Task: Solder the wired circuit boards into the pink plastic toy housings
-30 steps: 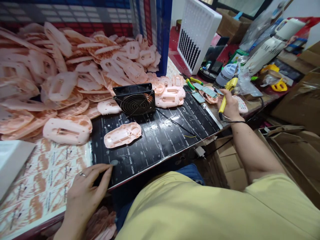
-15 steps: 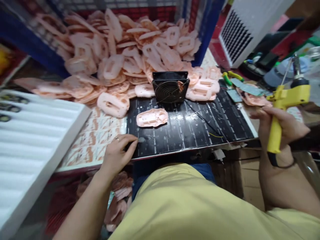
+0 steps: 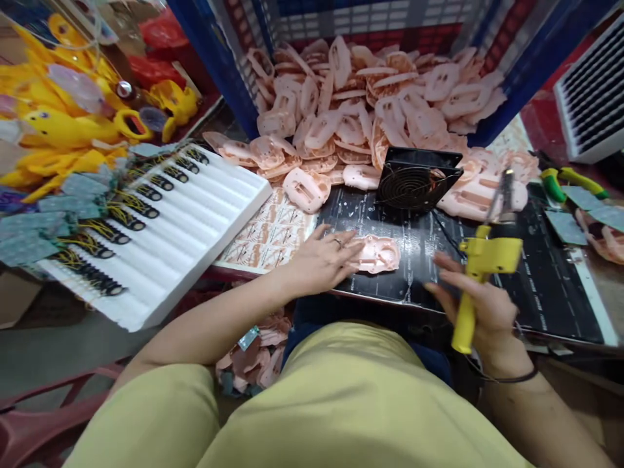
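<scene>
On the black work mat (image 3: 550, 305) lies a pale pink plastic shell (image 3: 379, 255), its hollow inside facing up. My left hand (image 3: 319, 261) reaches over the shell's left end with fingers stretched out and flat, touching it or just above it. To the right, my right hand (image 3: 480, 302) holds a yellow soldering gun (image 3: 490, 260) by its handle, metal tip pointing up; the fingers are blurred. A small black fan (image 3: 414, 182) stands just behind the shell.
A blue crate (image 3: 219, 84) full of pink shells (image 3: 336, 123) stands at the back. At left, a white foam tray (image 3: 209, 214) bears black coils with yellow wires; yellow plastic parts (image 3: 73, 127) lie behind. Green-yellow pliers (image 3: 553, 185) and circuit boards (image 3: 565, 226) lie right.
My view has turned left. My left hand has moved from the mat's edge to the shell, fingers now stretched. My right hand has brought the soldering gun inward over the mat.
</scene>
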{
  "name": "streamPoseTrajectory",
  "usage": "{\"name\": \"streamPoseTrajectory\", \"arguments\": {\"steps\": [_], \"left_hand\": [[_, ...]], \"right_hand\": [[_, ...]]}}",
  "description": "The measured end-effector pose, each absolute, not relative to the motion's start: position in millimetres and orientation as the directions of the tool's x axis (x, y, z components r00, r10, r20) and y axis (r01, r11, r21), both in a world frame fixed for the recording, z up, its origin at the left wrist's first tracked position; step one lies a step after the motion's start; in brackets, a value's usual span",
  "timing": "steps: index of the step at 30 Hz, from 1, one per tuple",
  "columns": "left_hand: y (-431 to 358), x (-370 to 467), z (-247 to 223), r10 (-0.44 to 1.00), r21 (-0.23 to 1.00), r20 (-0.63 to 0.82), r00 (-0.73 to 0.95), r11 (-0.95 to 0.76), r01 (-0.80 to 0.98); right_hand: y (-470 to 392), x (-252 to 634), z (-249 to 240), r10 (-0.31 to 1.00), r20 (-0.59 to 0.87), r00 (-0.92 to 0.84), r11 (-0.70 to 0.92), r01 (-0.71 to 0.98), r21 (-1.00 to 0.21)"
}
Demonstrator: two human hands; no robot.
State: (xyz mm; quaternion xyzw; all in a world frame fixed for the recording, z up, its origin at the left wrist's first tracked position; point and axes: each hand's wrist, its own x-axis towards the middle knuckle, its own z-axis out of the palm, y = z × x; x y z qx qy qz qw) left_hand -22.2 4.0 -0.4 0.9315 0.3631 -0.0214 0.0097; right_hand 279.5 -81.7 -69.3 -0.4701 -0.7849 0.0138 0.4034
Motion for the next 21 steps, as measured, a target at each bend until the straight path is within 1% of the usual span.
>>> {"name": "streamPoseTrajectory", "arguments": {"steps": [3,5,7,8,10,12,14,15,17,19,20,21], "left_hand": [[33.9,-53.7,9.5,0.793,-0.101,-0.035,0.608,-0.608,0.788],[71.6,-78.2,7.0,0.849,-0.155,-0.020,0.529,-0.525,0.837],[106.4,-95.1,1.1,0.832,-0.183,-0.053,0.552,-0.551,0.814],[118.5,-98.4,-1.2,0.821,-0.184,-0.095,0.563,-0.570,0.801],[128.9,-94.2,-2.0,0.781,-0.174,-0.166,0.602,-0.624,0.761],[124.2,-81.1,2.7,0.741,-0.150,-0.183,0.646,-0.671,0.726],[114.6,-69.2,10.3,0.740,-0.106,-0.140,0.658,-0.672,0.733],[111.1,-66.1,13.9,0.764,-0.067,-0.097,0.638,-0.645,0.761],[109.1,-65.8,18.5,0.832,0.041,0.039,0.554,-0.555,0.831],[111.2,-69.7,18.5,0.878,0.173,0.164,0.450,-0.475,0.863],[112.0,-71.6,17.2,0.888,0.237,0.187,0.420,-0.456,0.858],[111.9,-73.1,15.5,0.894,0.295,0.178,0.411,-0.447,0.845]], "right_hand": [[-71.7,260.3,-70.9,0.694,0.623,-0.360,0.679,0.615,-0.401],[-61.0,249.5,-72.7,0.648,0.620,-0.443,0.737,0.569,-0.364],[-49.1,241.0,-74.0,0.621,0.615,-0.486,0.759,0.567,-0.319],[-43.6,237.7,-74.2,0.615,0.614,-0.495,0.763,0.569,-0.305],[-35.0,233.4,-74.1,0.615,0.610,-0.500,0.761,0.578,-0.293],[-30.9,232.1,-73.8,0.613,0.610,-0.501,0.762,0.579,-0.291],[-30.5,232.8,-74.4,0.614,0.608,-0.503,0.762,0.577,-0.293],[-31.2,233.6,-75.0,0.614,0.608,-0.503,0.763,0.575,-0.295],[-33.0,234.9,-76.3,0.615,0.616,-0.492,0.761,0.577,-0.297],[-34.3,235.2,-76.5,0.613,0.629,-0.477,0.759,0.576,-0.303],[-34.7,235.0,-76.0,0.612,0.635,-0.471,0.760,0.571,-0.309],[-35.1,234.5,-75.1,0.613,0.636,-0.469,0.762,0.563,-0.319]]}}
